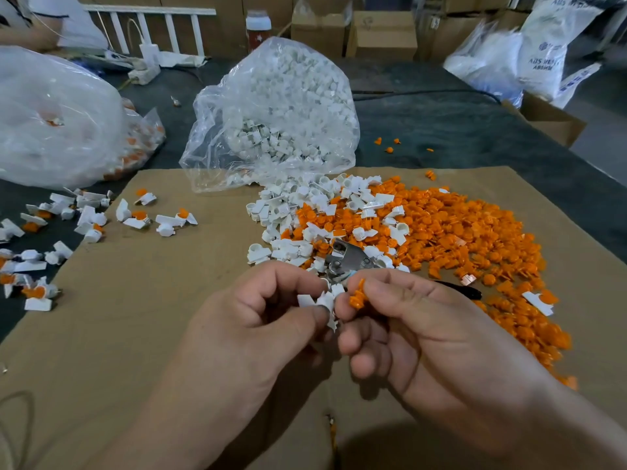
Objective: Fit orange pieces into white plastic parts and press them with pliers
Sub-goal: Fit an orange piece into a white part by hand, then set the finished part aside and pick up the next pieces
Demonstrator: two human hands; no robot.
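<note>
My left hand (268, 320) pinches a white plastic part (322, 301) between thumb and fingers. My right hand (417, 337) holds a few orange pieces (358, 296) at its fingertips, right beside the white part. The pliers (346, 257) lie on the cardboard just behind my hands, metal jaws pointing away, with a dark handle (464, 289) sticking out past my right hand. Whether my right hand also grips them is hidden. A heap of loose orange pieces (475, 239) spreads to the right, mixed with loose white parts (305, 212).
An open clear bag of white parts (278, 110) stands behind the cardboard sheet (135, 334). Assembled white-and-orange parts (68, 228) lie scattered at the left. A large clear bag (57, 120) sits far left. Boxes and sacks stand at the back; another person's sleeve shows top left.
</note>
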